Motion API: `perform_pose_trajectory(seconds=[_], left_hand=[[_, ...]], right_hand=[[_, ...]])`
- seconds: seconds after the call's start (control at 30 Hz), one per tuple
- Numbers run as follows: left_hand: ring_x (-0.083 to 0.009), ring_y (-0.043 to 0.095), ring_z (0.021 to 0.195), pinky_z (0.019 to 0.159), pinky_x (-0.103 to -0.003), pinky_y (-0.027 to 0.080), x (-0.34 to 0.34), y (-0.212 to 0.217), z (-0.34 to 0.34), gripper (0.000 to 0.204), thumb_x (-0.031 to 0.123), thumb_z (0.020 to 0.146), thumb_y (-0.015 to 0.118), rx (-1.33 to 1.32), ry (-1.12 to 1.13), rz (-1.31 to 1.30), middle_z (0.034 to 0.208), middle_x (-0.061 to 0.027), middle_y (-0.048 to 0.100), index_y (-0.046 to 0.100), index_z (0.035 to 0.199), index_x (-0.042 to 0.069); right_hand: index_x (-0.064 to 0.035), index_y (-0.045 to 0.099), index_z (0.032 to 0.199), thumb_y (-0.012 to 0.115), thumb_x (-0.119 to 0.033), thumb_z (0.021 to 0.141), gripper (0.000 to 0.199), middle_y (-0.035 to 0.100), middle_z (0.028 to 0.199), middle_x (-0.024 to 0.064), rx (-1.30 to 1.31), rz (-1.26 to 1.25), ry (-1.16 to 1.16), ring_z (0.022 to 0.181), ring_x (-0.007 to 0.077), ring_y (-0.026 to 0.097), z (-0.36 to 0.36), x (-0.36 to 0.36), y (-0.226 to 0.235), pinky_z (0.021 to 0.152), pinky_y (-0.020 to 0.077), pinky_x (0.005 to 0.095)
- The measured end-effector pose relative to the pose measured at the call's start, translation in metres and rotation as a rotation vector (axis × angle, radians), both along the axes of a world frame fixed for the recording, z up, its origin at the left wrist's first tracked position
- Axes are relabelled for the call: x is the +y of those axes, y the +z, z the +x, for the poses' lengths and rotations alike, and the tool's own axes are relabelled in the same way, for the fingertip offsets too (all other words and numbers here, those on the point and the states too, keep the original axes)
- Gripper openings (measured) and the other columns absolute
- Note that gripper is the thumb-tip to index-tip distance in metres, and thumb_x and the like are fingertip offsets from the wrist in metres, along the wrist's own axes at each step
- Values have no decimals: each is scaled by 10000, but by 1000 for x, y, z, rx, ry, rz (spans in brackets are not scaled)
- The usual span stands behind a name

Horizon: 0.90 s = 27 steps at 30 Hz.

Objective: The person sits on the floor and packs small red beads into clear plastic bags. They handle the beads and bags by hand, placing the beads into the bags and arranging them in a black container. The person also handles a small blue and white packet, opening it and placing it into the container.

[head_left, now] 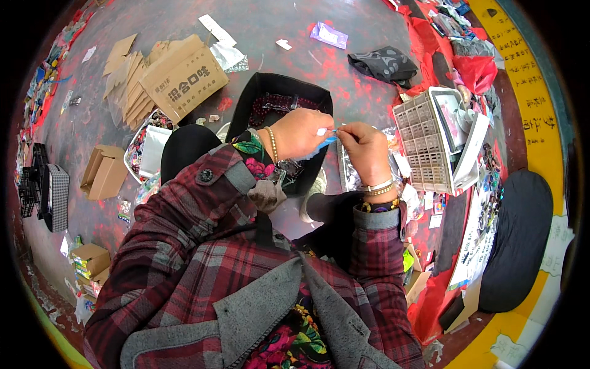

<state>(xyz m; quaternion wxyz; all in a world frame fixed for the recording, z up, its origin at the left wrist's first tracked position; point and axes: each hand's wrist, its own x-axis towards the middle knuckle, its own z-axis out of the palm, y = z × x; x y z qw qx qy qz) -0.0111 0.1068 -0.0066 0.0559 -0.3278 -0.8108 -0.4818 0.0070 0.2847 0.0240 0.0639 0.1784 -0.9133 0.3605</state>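
Observation:
My left hand (296, 133) is closed around a small blue-and-white piece (327, 142), which sticks out past its fingers. What kind of thing it is I cannot make out. Close beside it, my right hand (367, 152) pinches the near end of the same piece between thumb and forefinger. Both hands are over the right side of a black bin (279, 80) that stands between my knees. Dark red beads (264, 111) and small clear bags lie inside the bin. My left hand and sleeve hide part of its contents.
Flattened cardboard boxes (184, 77) are stacked at the far left, with a white tray (136, 147) of small goods nearer. A white plastic basket (424, 138) holding loose items is on the right. Beyond are a black bag (384, 64) and a purple packet (329, 35).

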Motion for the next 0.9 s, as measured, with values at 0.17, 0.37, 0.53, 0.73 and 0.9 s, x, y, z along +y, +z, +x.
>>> perform_pose_trajectory(seconds=[0.17, 0.37, 0.53, 0.73, 0.9], left_hand=[[-346, 566, 713, 607, -378, 445, 2, 0, -2, 144, 142, 799, 571, -46, -35, -16, 738, -177, 572, 553, 812, 0], [-352, 542, 683, 596, -411, 431, -3, -3, -1, 100, 103, 770, 546, 137, -97, -120, 696, -160, 536, 529, 759, 6], [-331, 539, 665, 584, -405, 433, -1, 1, 4, 72, 88, 729, 550, 256, -57, -49, 687, -137, 526, 527, 748, 23], [-305, 540, 655, 559, -388, 438, 2, 5, 13, 74, 68, 696, 554, 409, 17, -117, 682, -119, 522, 534, 759, 35], [-314, 567, 660, 565, -354, 451, 1, 2, 6, 64, 69, 733, 577, 230, 63, 52, 703, -146, 566, 562, 772, 20]], right_hand=[[-56, 570, 787, 573, -90, 755, 46, 550, 729, 122, 120, 78, 82, 682, 322, 558, -1, -1, 2, 579, 446, 394], [-57, 518, 729, 561, -86, 741, 53, 525, 699, 118, 260, 275, 73, 657, 323, 540, 9, -14, 9, 565, 434, 415], [-48, 541, 714, 568, -81, 723, 44, 548, 676, 128, 258, 107, -56, 658, 337, 549, 10, -20, 4, 563, 434, 413], [-25, 595, 748, 580, -61, 720, 48, 587, 670, 122, -123, -103, -141, 597, 242, 567, 4, -14, -10, 551, 435, 323], [-22, 620, 808, 624, -92, 758, 86, 570, 648, 25, -313, -361, -108, 587, 62, 484, -1, -9, -10, 536, 398, 226]])
